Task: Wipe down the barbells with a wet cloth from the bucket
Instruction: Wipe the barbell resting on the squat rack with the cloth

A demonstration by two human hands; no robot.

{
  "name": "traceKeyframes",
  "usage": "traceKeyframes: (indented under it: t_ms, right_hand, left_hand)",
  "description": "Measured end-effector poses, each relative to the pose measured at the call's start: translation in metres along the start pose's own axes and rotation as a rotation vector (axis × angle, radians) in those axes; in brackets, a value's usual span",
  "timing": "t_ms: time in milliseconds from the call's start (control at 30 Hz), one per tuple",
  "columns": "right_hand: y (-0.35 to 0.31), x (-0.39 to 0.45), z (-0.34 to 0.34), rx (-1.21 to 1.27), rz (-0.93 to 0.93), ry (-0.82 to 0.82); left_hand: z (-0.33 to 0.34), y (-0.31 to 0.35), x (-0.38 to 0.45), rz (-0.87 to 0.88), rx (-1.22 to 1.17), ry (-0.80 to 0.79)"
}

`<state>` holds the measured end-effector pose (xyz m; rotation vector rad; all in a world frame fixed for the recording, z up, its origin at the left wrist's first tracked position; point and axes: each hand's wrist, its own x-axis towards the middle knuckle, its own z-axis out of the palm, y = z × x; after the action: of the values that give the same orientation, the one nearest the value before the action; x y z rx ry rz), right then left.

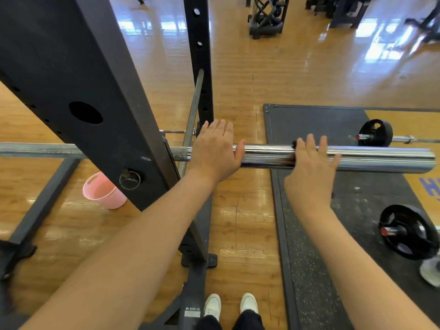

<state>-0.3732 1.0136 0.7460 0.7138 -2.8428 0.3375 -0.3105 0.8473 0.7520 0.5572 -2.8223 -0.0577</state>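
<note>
A barbell lies across the black rack, its knurled shaft [40, 150] running left and its chrome sleeve [381, 159] sticking out to the right. My left hand [215, 151] lies flat over the inner end of the sleeve, fingers straight and thumb along the chrome. My right hand [312, 167] presses on the middle of the sleeve with its fingers spread. A dark bit of what looks like a cloth [293, 148] peeks out from under that palm. The pink bucket [104, 191] stands on the floor behind the rack post.
The thick rack upright [71, 91] slants across the left, with a second holed post [198, 55] behind. Two more barbells with black plates [376, 133] [404, 231] lie on the rubber mat [309, 234] at right. Gym machines stand far back on the wooden floor.
</note>
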Motion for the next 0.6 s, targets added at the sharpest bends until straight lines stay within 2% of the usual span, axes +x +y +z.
traceKeyframes:
  t_ms: [100,167,333,433,600]
  right_hand:
    - [-0.025,-0.012,0.006,0.039,-0.168,-0.023]
    - [-0.015,-0.013,0.006,0.029,-0.205,-0.032]
    - [0.04,-0.002,-0.003,0.064,0.031,0.018]
    - [0.027,0.003,-0.004,0.05,0.082,-0.004]
    - [-0.032,-0.008,0.011,0.132,-0.166,0.041]
  left_hand:
    - [-0.001,0.002,-0.001,-0.009,0.014,-0.01]
    - [-0.002,0.002,-0.001,-0.01,0.022,-0.013]
    - [0.0,0.0,0.0,-0.003,0.014,-0.005]
    - [0.001,0.0,0.001,-0.005,0.007,0.005]
    - [0.002,0.001,0.001,-0.017,0.014,-0.004]
